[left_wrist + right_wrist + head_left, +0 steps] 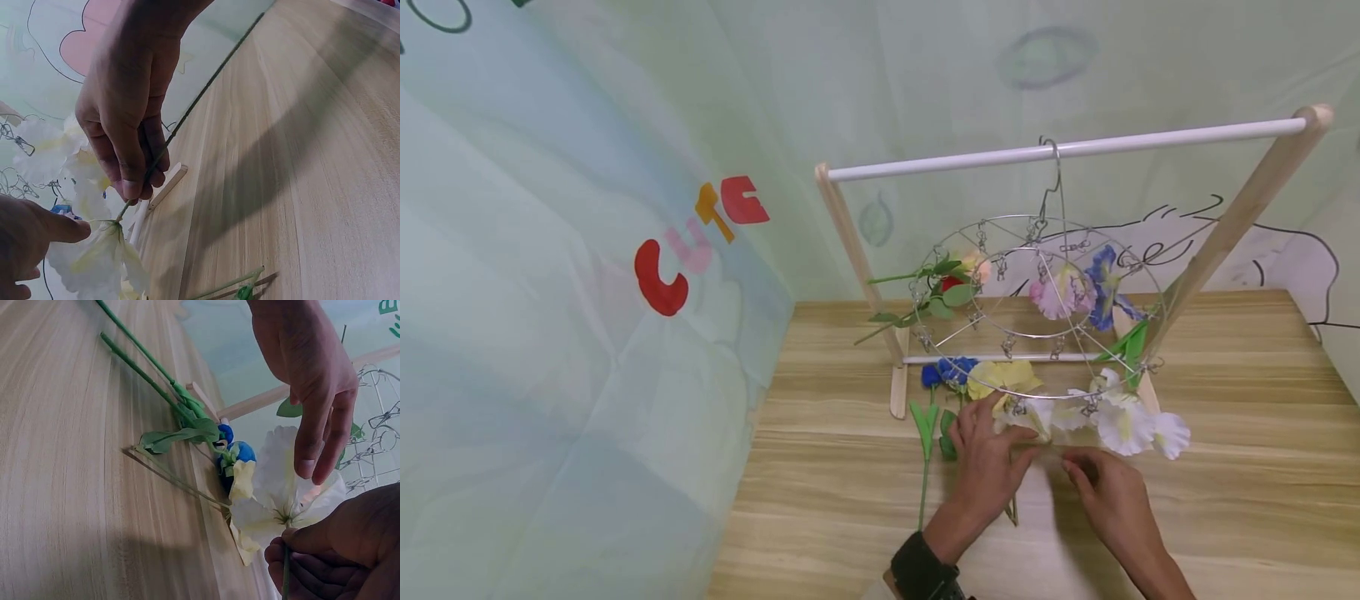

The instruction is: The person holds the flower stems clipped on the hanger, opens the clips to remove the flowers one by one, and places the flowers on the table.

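A white artificial flower (281, 465) stands tilted between both hands, its petals spread. My right hand (1108, 496) pinches its thin green stem (206, 87) just below the bloom, between thumb and fingers. My left hand (985, 454) is at the petals, with the thumb straight and touching near the flower's base in the left wrist view. Seen from the right wrist, the left fingers (307, 440) extend down over the petals without a visible grip. Just above the hands hangs a round wire rack (951, 337) with small metal clips.
The rack hangs from a wooden stand's white bar (940, 163). It carries a blue iris (1102, 287), a pink flower (1060, 293), a red rose (951, 284) and white flowers (1126, 427). Blue flowers (931, 377) and a yellow flower (1000, 377) lie on the wooden table (827, 450).
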Action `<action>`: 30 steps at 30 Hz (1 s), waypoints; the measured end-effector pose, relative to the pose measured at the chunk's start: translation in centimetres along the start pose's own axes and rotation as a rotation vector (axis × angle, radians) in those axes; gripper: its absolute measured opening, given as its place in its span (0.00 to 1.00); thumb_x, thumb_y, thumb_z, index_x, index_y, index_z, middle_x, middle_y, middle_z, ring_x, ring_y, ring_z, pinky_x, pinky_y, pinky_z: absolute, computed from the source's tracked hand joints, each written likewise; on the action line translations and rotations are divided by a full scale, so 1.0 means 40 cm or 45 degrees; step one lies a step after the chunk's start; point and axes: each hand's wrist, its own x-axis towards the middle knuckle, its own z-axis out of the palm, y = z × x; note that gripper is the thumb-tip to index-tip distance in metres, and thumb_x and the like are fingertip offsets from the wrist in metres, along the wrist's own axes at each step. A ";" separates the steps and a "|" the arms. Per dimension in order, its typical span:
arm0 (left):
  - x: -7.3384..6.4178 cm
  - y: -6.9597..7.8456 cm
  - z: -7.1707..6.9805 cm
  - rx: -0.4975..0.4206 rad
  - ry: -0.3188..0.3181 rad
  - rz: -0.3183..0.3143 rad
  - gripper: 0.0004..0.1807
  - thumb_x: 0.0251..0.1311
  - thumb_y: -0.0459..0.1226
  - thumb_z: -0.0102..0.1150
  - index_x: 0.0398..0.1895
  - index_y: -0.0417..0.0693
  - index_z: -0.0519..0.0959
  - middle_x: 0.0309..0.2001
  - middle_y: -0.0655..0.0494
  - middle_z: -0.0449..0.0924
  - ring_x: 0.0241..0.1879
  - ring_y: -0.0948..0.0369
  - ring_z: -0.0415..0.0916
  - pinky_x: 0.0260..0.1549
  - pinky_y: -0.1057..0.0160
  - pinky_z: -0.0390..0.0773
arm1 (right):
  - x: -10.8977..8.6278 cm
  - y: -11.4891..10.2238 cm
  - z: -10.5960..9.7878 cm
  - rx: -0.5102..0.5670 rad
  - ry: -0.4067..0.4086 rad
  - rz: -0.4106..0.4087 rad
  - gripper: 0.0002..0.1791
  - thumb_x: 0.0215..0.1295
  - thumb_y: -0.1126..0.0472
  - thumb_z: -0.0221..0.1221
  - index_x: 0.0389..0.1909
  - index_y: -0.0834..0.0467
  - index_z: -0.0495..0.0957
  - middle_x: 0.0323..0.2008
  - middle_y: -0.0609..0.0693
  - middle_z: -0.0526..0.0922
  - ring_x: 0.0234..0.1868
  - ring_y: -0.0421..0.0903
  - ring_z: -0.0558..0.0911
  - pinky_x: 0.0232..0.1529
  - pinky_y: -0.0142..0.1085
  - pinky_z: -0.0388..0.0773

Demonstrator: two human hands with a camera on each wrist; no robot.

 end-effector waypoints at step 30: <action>-0.015 -0.019 -0.002 -0.047 -0.050 -0.072 0.12 0.55 0.44 0.82 0.43 0.63 0.91 0.74 0.52 0.68 0.66 0.53 0.60 0.60 0.45 0.58 | 0.071 0.056 0.034 0.057 0.056 0.200 0.04 0.65 0.72 0.66 0.38 0.68 0.87 0.30 0.59 0.89 0.30 0.44 0.82 0.35 0.36 0.74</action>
